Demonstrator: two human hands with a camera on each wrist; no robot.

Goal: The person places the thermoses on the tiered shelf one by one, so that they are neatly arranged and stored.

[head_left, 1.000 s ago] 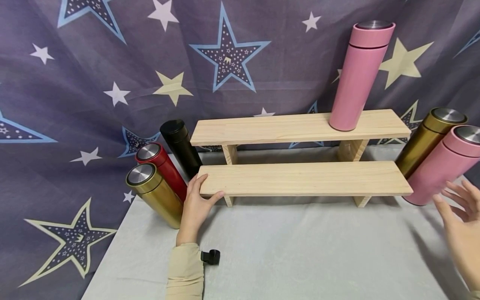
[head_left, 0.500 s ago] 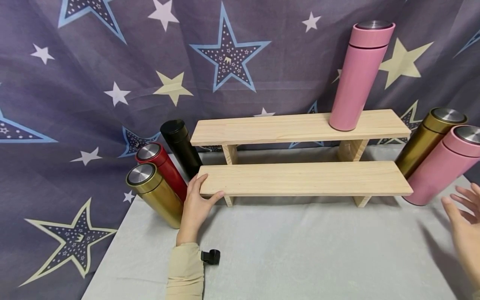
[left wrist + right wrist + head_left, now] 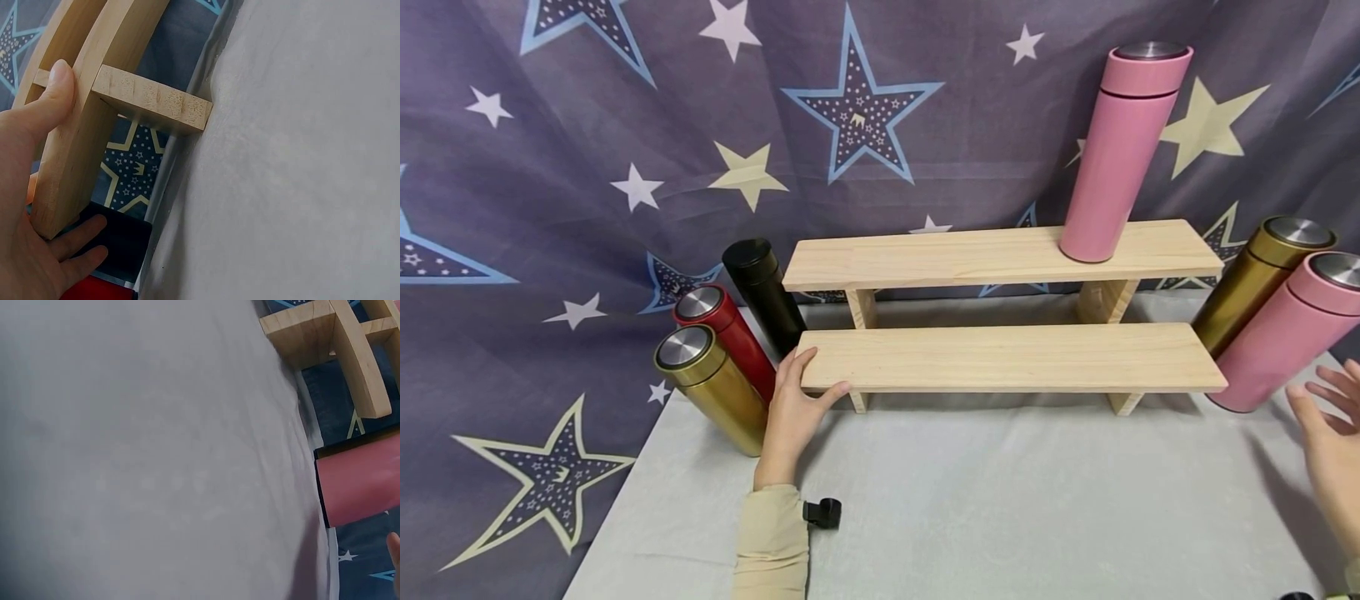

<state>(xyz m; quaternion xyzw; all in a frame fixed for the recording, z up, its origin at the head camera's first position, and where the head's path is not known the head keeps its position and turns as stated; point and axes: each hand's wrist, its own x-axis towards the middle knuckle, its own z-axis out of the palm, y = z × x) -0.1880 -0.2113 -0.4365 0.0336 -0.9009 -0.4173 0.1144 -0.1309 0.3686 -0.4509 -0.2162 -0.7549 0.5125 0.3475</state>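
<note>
A light wooden two-tier shelf [image 3: 1000, 358] stands on the table. At the left end of its lower board my left hand [image 3: 792, 417] grips the corner, thumb along the front edge and fingers round the end. The left wrist view shows the thumb [image 3: 57, 94] against the board, with two fingers stretched below it. My right hand [image 3: 1330, 442] is at the right edge, fingers spread and relaxed, holding nothing. Just beyond it stands a pink thermos flask [image 3: 1273, 342]; only a fingertip [image 3: 395, 550] enters the right wrist view. Another pink thermos [image 3: 1120, 158] stands upright on the upper board.
Left of the shelf stand a black thermos [image 3: 765, 292], a red thermos [image 3: 726, 333] and a gold thermos [image 3: 715, 387], close to my left hand. A second gold thermos [image 3: 1258, 279] is behind the pink one on the right. A star-patterned curtain [image 3: 587, 125] hangs behind.
My right hand has drawn a little away from the right-hand pink thermos, to the right. The left hand keeps its grip on the shelf, and the flasks stay in place.
</note>
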